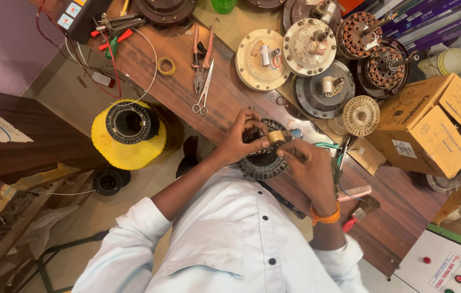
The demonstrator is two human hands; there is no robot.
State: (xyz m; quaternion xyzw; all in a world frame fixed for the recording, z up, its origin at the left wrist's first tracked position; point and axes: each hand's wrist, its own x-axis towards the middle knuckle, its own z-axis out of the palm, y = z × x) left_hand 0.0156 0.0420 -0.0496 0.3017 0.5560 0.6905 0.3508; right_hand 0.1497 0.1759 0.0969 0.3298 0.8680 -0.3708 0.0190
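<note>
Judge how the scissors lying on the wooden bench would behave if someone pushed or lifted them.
The scissors lie flat on the bench, so they would probably slide, not roll. They look like slim, stiff metal, likely light. The blades seem closed; lifted by one loop, they might swing open.

Both arms reach forward from the body and bend inward, so the two hands meet close together in front of the chest. The left hand [241,138] has its forearm bare below a rolled pale sleeve; its wrist is cocked, the fingers curled over from above and the thumb pressed in toward the other hand. The right hand [309,168] shows its back to the camera, knuckles up, fingers folded forward and pinching at their tips. An orange band circles the right wrist. The fingertips of both hands nearly touch.
</note>
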